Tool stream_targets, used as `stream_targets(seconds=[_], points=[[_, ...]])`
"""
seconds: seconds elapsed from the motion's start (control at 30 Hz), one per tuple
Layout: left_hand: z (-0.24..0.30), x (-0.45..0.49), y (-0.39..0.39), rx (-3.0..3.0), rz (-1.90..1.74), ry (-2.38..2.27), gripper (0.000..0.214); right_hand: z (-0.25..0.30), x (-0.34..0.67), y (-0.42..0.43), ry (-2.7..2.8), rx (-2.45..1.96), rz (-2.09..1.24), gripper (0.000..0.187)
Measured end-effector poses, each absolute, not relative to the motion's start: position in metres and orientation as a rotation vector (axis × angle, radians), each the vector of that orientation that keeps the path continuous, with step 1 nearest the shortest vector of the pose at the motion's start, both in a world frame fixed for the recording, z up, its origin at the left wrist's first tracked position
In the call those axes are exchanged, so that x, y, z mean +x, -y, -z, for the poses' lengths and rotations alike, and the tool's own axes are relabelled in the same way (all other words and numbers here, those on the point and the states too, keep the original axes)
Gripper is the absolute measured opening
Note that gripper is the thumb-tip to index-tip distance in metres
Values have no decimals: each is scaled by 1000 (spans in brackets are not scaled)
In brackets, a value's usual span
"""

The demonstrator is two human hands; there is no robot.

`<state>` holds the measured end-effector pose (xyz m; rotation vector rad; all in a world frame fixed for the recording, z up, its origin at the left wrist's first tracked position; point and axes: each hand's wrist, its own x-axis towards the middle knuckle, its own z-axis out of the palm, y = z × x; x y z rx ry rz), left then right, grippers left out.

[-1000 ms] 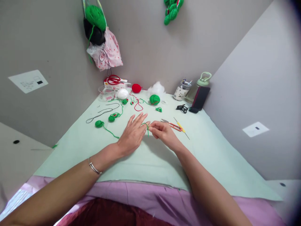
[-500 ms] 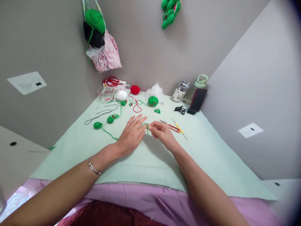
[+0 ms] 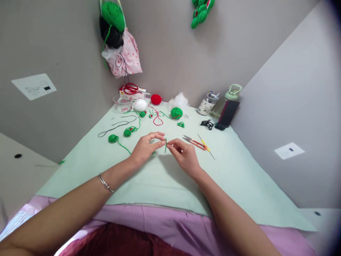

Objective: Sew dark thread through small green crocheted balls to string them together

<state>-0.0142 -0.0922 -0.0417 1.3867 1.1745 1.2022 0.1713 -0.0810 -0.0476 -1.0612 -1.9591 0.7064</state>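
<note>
Above the middle of the table, my left hand [image 3: 146, 147] is closed, its thumb and fingertips near each other at a strand of green yarn [image 3: 165, 146]. The short end of that yarn hangs between the two hands. My right hand [image 3: 184, 153] pinches the same strand from the other side with thumb and forefinger. Left of my hands, a small green yarn ball [image 3: 113, 138] trails a strand that runs under my left hand. To the right lie orange-handled thread snips [image 3: 195, 143] and a yellow-handled crochet hook [image 3: 204, 144].
Farther back are a green yarn ball [image 3: 176, 113], a red yarn ball [image 3: 156, 99], a white yarn ball [image 3: 140, 105] and white stuffing [image 3: 179, 101]. Red-handled scissors [image 3: 131, 89] lie on a box. A pen cup [image 3: 206, 106], bottle [image 3: 226, 97] and phone [image 3: 228, 113] stand back right.
My left hand has turned from lying palm down with fingers spread to a curled grip at the yarn. The view has shifted slightly; my right hand still pinches the strand.
</note>
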Motion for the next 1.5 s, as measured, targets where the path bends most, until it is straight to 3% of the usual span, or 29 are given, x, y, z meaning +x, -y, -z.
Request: stream_targets(seconds=[0.47, 1.03, 1.17, 1.4, 1.5], points=[[43, -12, 91, 1203, -1198, -1117, 12, 49, 172, 81, 2061, -1081, -266, 16], [38, -15, 90, 935, -1171, -759, 13, 38, 174, 76, 1714, -1181, -815, 21], [39, -13, 90, 1128, -1176, -907, 24, 35, 176, 76, 1647, -1154, -903, 23], [49, -7, 91, 1356, -853, -921, 26, 26, 181, 72, 1494, -1077, -1024, 24], [49, -7, 91, 1351, -914, -968, 42, 23, 182, 71, 1440, -1049, -1047, 22]])
